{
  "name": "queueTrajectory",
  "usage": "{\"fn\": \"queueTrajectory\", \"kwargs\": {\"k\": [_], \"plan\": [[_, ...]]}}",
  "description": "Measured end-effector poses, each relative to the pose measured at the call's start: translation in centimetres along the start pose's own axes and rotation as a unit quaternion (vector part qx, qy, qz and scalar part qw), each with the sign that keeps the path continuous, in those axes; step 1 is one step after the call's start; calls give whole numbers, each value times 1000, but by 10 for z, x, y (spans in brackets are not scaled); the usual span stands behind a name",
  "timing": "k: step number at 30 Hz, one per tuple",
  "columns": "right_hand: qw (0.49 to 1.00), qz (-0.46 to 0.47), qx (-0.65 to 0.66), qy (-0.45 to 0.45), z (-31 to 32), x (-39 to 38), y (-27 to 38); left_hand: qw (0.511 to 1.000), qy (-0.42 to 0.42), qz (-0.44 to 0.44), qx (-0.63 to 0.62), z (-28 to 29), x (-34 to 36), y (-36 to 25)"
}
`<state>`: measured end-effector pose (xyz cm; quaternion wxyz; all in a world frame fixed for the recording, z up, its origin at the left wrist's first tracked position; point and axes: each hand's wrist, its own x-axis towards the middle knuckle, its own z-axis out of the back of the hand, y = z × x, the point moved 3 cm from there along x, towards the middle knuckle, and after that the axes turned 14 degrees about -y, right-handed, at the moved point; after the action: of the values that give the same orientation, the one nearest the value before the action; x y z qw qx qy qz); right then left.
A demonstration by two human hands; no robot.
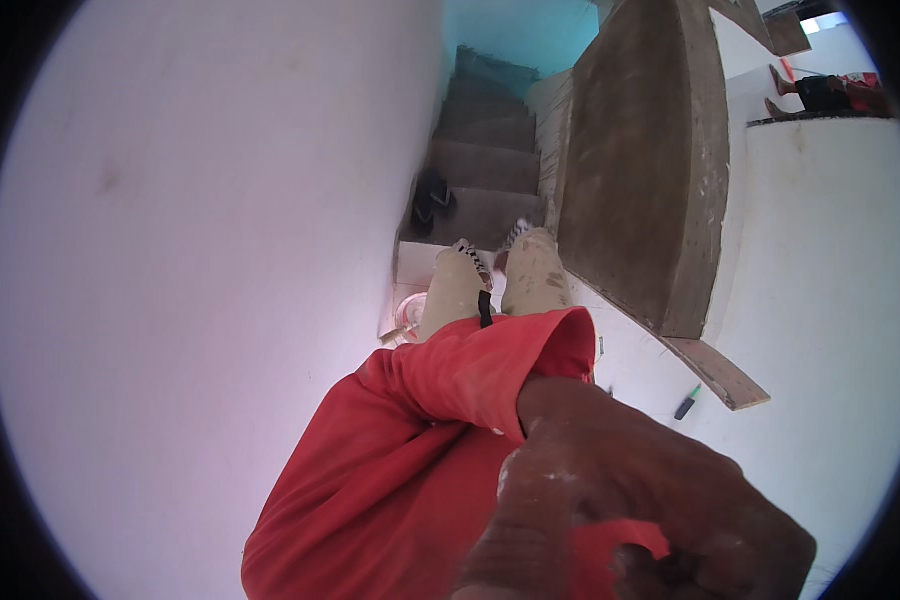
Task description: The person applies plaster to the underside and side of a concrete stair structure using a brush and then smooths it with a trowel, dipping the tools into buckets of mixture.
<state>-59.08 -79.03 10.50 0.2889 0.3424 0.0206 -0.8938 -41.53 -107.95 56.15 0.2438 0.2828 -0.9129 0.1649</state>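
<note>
My left hand [660, 490] comes out of a wide red sleeve [490, 375] and fills the lower right, close in front of me. Whitish dust marks its skin. The fingers bend inward, with red cloth showing through the gap beside them. Whether anything is held I cannot tell, because the lower edge cuts off part of the hand. My right hand does not show. Below me are my beige trousers [537, 280] and striped footwear [518, 233]. A small tool with a green handle [688, 402] lies on the pale floor, beyond the hand.
Stairs [485, 165] descend ahead, with black sandals [432, 200] on one step. A pale wall [200, 300] rises at left; a brown panel [630, 170] flanks the stairs at right. A plank [720, 375] juts out beneath it. A person [835, 93] appears at upper right.
</note>
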Motion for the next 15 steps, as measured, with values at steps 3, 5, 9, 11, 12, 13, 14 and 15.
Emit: {"fn": "queueTrajectory", "kwargs": {"k": [3,5,9,11,12,13,14,15], "plan": [[1000,4,13,-8,-7,14,15,999,-1,36,2,14,5,-5],[1000,4,22,-14,-13,23,23,998,-7,65,7,31,10,-8],[998,-8,50,-31,-31,49,35,990,-21,143,0,79,26,-6],[997,-16,62,-42,-47,67,39,986,-27,165,-5,110,33,1],[996,-17,68,-47,-58,80,41,986,-31,166,-11,130,33,4],[996,-19,71,-53,-69,93,43,991,-26,132,-2,151,34,7],[995,-20,78,-60,-83,108,46,995,-21,97,7,174,33,12],[994,-21,81,-64,-99,120,48,995,-26,98,-3,200,28,17]]}}
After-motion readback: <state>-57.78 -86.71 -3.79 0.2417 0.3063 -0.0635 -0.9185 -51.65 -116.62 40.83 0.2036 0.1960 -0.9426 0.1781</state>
